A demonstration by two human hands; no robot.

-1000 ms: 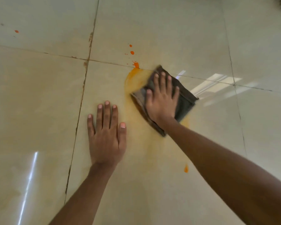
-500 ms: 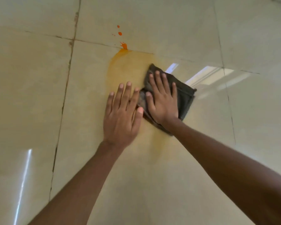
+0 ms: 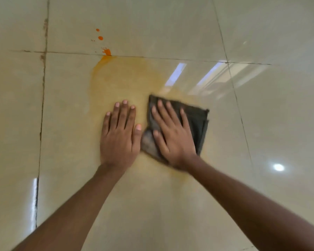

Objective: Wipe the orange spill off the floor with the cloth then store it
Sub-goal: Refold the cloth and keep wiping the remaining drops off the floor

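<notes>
- I see the right hand flat on the cloth, fingers straight and spread, pressing it onto the floor; no finger curls round the fabric.
- The left hand lies palm-down on bare tile just beside the cloth, fingers straight and close together, holding nothing (I cannot tell whether its thumb tip touches the cloth's left edge).
- The cloth is dark grey-green, folded into a rough square, with layered edges showing along its right side; its near-left corner looks paler and blurred.
- The orange spill is a thin, pale yellow-orange film, darker along its left rim, reaching from beyond the fingertips to under both hands and the cloth.
- Bright orange drops sit at the grout line and just past it, well apart from the cloth.
- The floor is glossy cream tile with dark, stained joints; window glare and a round light spot reflect on the right.
</notes>
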